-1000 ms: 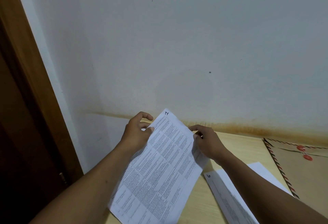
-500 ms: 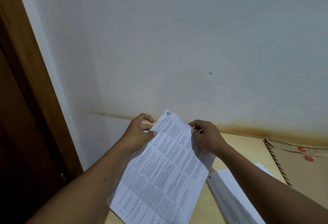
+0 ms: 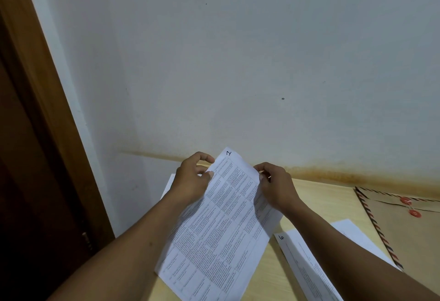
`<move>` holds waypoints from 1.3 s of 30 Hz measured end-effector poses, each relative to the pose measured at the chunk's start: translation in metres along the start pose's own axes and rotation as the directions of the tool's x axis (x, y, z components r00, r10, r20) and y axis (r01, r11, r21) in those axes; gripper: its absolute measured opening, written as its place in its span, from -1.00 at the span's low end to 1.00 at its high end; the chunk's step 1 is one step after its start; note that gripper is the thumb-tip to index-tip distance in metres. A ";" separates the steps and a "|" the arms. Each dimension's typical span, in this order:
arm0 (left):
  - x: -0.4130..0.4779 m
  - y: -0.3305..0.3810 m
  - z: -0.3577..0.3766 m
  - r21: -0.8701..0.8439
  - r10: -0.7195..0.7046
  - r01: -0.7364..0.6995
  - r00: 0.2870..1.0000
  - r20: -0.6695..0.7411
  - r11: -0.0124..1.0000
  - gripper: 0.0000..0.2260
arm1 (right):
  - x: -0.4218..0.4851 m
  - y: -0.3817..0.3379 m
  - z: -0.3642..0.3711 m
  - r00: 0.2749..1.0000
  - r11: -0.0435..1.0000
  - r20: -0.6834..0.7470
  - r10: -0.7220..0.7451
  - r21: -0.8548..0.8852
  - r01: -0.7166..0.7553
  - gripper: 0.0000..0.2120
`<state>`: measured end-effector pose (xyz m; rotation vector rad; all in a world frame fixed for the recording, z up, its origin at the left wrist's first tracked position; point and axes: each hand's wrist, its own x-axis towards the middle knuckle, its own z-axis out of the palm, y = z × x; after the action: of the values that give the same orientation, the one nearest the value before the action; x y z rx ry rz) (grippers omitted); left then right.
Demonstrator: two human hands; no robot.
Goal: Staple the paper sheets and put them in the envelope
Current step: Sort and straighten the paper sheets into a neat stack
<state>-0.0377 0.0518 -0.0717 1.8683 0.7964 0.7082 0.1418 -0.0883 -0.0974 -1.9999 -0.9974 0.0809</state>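
I hold printed paper sheets [image 3: 219, 236] tilted above the wooden table, the top one marked 7 at its far corner. My left hand [image 3: 192, 181] pinches their left edge near the top. My right hand [image 3: 276, 186] pinches the right edge near the top. Another sheet marked 6 [image 3: 307, 269] lies on the table under my right forearm. A brown envelope [image 3: 404, 226] with striped border and red string buttons lies at the right edge. No stapler is in view.
The light wooden table [image 3: 319, 200] butts against a white wall [image 3: 238, 62] with a brown stain along its base. A dark wooden door frame [image 3: 42, 133] stands at the left. Part of another sheet [image 3: 167, 185] shows behind my left wrist.
Both hands shifted slightly along the sheets' top edges, and the held sheets moved a little up and to the left. The grip stays the same.
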 end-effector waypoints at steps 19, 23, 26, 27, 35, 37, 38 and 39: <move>-0.001 -0.009 -0.005 -0.209 -0.068 0.068 0.998 0.010 0.975 -0.68 | -0.006 -0.004 -0.008 0.998 0.991 -0.001 -0.059 0.121 0.059 -0.60; 0.000 -0.010 -0.006 -0.229 -0.070 0.070 0.998 0.010 0.971 -0.69 | -0.007 -0.004 -0.008 0.999 0.989 0.009 -0.032 0.148 0.030 -0.63; 0.001 -0.012 -0.006 -0.207 -0.064 0.058 0.998 -0.019 0.977 -0.70 | -0.006 -0.005 -0.007 0.999 0.986 0.024 -0.021 0.164 0.017 -0.69; 0.001 -0.012 -0.007 -0.200 -0.059 0.053 0.998 -0.024 0.978 -0.70 | -0.006 -0.006 -0.007 0.999 0.986 0.031 -0.024 0.165 0.018 -0.71; 0.001 -0.009 -0.004 -0.123 0.001 -0.006 0.999 -0.047 0.992 -0.71 | -0.002 -0.004 -0.005 1.000 0.988 -0.009 -0.027 0.154 0.028 -0.76; 0.001 -0.008 -0.004 -0.134 -0.004 -0.003 0.999 -0.052 0.991 -0.71 | -0.002 -0.004 -0.005 1.000 0.988 -0.013 -0.021 0.156 0.022 -0.76; 0.000 -0.008 -0.004 -0.146 -0.007 -0.001 0.998 -0.056 0.989 -0.72 | -0.002 -0.003 -0.005 1.000 0.987 -0.016 -0.020 0.158 0.022 -0.75; 0.000 -0.009 -0.004 -0.158 -0.013 0.003 0.998 -0.059 0.987 -0.72 | -0.002 -0.003 -0.006 1.000 0.987 -0.018 -0.020 0.158 0.023 -0.75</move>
<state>-0.0430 0.0571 -0.0780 1.7075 0.7633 0.8027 0.1407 -0.0924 -0.0920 -1.8423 -0.9713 0.1276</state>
